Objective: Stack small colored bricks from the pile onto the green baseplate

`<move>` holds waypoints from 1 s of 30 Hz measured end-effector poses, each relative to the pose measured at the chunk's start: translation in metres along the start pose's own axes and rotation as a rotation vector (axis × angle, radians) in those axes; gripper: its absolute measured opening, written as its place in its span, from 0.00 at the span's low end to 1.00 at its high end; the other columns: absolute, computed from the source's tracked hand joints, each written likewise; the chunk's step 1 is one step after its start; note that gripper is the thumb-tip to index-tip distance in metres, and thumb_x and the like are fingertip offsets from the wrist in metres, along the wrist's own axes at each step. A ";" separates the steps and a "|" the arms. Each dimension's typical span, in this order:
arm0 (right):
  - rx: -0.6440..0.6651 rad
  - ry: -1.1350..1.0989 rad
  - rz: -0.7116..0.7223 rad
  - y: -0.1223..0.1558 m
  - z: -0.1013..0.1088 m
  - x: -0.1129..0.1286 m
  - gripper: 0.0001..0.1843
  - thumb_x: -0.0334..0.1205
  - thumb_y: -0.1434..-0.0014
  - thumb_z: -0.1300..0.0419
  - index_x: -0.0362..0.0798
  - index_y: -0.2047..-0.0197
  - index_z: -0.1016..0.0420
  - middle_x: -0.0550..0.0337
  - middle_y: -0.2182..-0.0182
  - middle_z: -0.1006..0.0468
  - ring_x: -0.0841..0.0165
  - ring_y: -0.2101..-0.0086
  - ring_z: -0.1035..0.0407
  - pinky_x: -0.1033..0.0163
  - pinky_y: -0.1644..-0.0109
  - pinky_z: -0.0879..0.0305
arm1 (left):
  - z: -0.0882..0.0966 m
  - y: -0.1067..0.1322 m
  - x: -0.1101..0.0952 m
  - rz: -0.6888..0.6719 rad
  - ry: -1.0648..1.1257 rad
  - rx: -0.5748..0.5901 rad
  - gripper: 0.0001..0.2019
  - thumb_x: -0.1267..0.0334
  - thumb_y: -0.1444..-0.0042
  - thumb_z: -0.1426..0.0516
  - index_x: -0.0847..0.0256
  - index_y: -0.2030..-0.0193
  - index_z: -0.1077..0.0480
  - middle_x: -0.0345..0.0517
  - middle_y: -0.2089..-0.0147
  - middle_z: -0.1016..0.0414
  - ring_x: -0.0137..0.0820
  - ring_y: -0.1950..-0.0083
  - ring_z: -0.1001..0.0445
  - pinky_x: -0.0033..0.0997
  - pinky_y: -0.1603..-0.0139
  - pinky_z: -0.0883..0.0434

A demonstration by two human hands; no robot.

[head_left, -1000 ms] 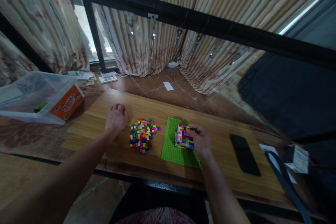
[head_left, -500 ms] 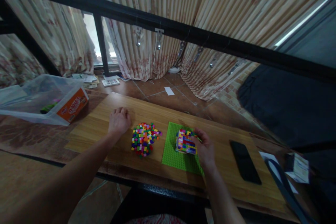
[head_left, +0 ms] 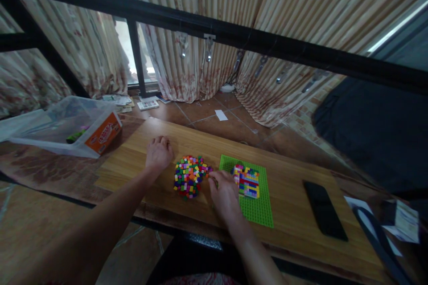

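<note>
Multicoloured brick block: (head_left: 249, 182) sits on the green baseplate, towards its far edge; red, blue, yellow and lilac show on top. We cannot tell whether it is pressed onto the studs.
Green baseplate: (head_left: 259, 211) flat on the board, studs up, bare at its near and right sides.
Right hand: (head_left: 224, 191) ours, over the left edge of the baseplate, fingertips at the right fringe of the loose pile. Fingers bent inward; we cannot tell whether they grip a brick.
Loose bricks: (head_left: 190, 178) mixed colours, heaped straight on the wood between our two hands.
Left hand: (head_left: 159, 153) ours, resting on the board just beyond the pile; fingers bent down, tips hidden, so we cannot tell if they are closed.
Wooden board: (head_left: 284, 213) bears all the above, plus a black phone-like slab (head_left: 325, 210) well to the right.
Clear plastic box: (head_left: 63, 146) off the board's left end, open-topped, orange label (head_left: 104, 134) on one wall. Inside we make out a green item (head_left: 75, 136) with a bit of pink, too small to name.
</note>
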State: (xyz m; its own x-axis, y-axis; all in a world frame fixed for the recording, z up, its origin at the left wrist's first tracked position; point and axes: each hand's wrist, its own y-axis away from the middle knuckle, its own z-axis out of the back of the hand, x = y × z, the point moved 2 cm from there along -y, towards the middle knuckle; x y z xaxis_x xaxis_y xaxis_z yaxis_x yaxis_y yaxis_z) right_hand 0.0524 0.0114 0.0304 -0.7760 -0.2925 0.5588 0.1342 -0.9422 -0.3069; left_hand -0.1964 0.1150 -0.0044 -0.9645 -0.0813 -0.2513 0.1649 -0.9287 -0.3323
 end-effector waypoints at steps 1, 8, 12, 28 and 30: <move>0.023 0.035 -0.007 -0.001 -0.007 0.000 0.11 0.30 0.37 0.45 0.49 0.62 0.21 0.55 0.63 0.21 0.63 0.60 0.29 0.60 0.52 0.36 | 0.000 0.000 0.000 -0.003 0.003 -0.006 0.13 0.64 0.40 0.52 0.61 0.56 0.28 0.57 0.52 0.25 0.46 0.48 0.30 0.47 0.46 0.35; 0.080 0.163 -0.018 -0.004 -0.024 -0.007 0.10 0.30 0.38 0.43 0.49 0.62 0.21 0.54 0.63 0.23 0.62 0.60 0.33 0.60 0.53 0.38 | -0.002 0.000 0.001 -0.006 0.012 -0.009 0.13 0.64 0.40 0.53 0.62 0.56 0.28 0.56 0.52 0.25 0.46 0.48 0.30 0.47 0.46 0.35; 0.082 0.179 -0.026 -0.004 -0.028 -0.010 0.10 0.29 0.38 0.44 0.49 0.60 0.21 0.54 0.63 0.23 0.62 0.59 0.33 0.60 0.53 0.38 | 0.000 0.001 0.000 -0.002 0.022 -0.007 0.13 0.64 0.39 0.53 0.61 0.55 0.28 0.56 0.52 0.25 0.46 0.48 0.30 0.47 0.46 0.35; 0.022 0.068 0.030 0.004 -0.018 -0.007 0.15 0.32 0.32 0.49 0.49 0.63 0.21 0.54 0.64 0.23 0.63 0.61 0.31 0.60 0.54 0.36 | 0.002 0.000 -0.001 0.008 -0.004 0.009 0.14 0.64 0.40 0.53 0.62 0.55 0.28 0.58 0.51 0.25 0.48 0.48 0.30 0.47 0.47 0.34; 0.000 0.031 0.040 0.008 -0.006 -0.006 0.14 0.33 0.32 0.48 0.50 0.63 0.21 0.55 0.64 0.22 0.64 0.61 0.31 0.61 0.54 0.35 | 0.002 0.000 -0.001 0.005 -0.001 0.008 0.14 0.64 0.40 0.53 0.62 0.55 0.28 0.58 0.51 0.25 0.47 0.48 0.30 0.47 0.47 0.35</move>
State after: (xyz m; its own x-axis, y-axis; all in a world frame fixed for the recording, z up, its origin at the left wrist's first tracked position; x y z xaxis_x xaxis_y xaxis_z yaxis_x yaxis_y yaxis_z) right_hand 0.0539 0.0070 0.0198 -0.7887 -0.3249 0.5219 0.1657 -0.9299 -0.3285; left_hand -0.1961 0.1141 -0.0029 -0.9638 -0.0866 -0.2521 0.1683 -0.9311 -0.3236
